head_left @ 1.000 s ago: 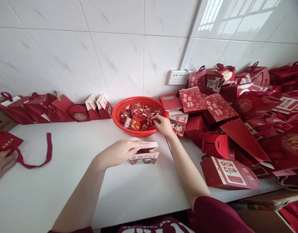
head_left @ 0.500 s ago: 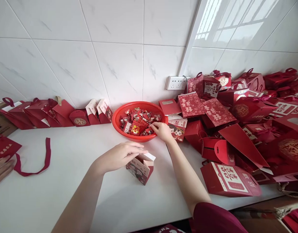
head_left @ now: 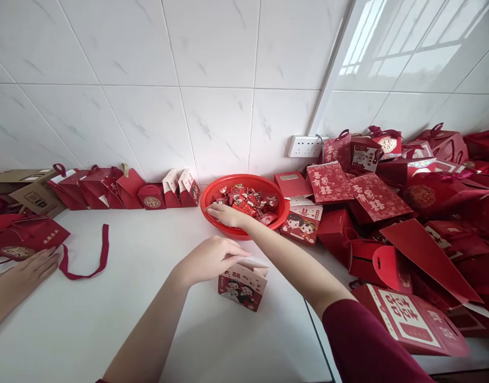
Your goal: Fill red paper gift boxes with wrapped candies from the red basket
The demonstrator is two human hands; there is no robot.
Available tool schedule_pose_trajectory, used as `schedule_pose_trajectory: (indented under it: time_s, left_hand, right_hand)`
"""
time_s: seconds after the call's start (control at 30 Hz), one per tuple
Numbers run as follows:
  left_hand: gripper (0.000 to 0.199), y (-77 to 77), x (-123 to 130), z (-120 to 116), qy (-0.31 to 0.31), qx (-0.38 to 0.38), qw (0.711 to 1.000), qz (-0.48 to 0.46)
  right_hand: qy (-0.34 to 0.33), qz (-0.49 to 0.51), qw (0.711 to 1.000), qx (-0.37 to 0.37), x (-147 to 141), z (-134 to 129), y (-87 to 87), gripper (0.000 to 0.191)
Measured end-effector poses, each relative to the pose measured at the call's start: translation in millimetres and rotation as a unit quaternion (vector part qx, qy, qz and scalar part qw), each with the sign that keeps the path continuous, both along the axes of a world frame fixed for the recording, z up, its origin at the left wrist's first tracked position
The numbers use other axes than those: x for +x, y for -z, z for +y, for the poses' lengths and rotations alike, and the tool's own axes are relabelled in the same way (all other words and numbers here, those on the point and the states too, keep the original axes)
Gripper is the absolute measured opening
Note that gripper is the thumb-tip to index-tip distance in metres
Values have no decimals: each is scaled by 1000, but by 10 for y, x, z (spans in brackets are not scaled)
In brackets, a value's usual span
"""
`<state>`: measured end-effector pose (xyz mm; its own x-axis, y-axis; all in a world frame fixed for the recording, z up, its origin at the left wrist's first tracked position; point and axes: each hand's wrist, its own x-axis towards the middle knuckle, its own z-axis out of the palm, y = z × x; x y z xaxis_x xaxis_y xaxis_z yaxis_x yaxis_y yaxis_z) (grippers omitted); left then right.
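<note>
A small red and cream candy box (head_left: 241,292), printed with cartoon figures, stands upright on the white table with its top flaps apart. My left hand (head_left: 212,259) is closed at the box's upper left edge, thumb and fingers on the flap. Behind it, a red plastic basket (head_left: 285,213) holds many red-wrapped candies (head_left: 248,199). Over the basket's left side reaches my right hand (head_left: 228,215), its fingers bent together low at the candies. Whatever may be between those fingertips is hidden.
Many red gift boxes (head_left: 423,191) lie heaped along the right. Several closed boxes (head_left: 125,189) line the wall at left. A co-worker's hand (head_left: 33,268) rests by a red box (head_left: 27,234) and a loose ribbon (head_left: 103,255). A power strip (head_left: 304,146) is on the wall.
My right hand has crossed from the basket's right side to its left side. My left hand stays at the candy box, which has turned slightly. The view has shifted left.
</note>
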<state>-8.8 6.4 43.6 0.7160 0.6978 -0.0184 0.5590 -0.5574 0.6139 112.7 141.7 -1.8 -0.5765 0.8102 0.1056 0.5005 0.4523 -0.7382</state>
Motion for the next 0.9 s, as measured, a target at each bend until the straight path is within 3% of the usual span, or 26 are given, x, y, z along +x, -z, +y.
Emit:
schedule_pose_trajectory:
  time_s: [0.13,0.3,0.47,0.63,0.77,0.9]
  left_hand:
    - [35,-12,1,-4,-7,10,1000,8]
    - [34,13,-31,12,-4,5,1000,10]
    - [36,22,-76,14,-2,-4,1000,18]
    - [37,2,-102,-5,-5,0,1000,29]
    - [39,-46,-127,-33,-13,7,999,35]
    - [40,-81,-155,-40,-14,25,999,45]
  right_hand:
    - [13,-72,995,-65,-140,167,105,31]
    - [28,-192,976,-96,68,372,149,29]
    - [61,-297,951,-60,427,546,165,28]
    - [135,-376,917,-2,751,614,221,32]
    - [210,-384,895,91,767,641,207,35]
    - [196,-384,897,95,598,667,235,34]
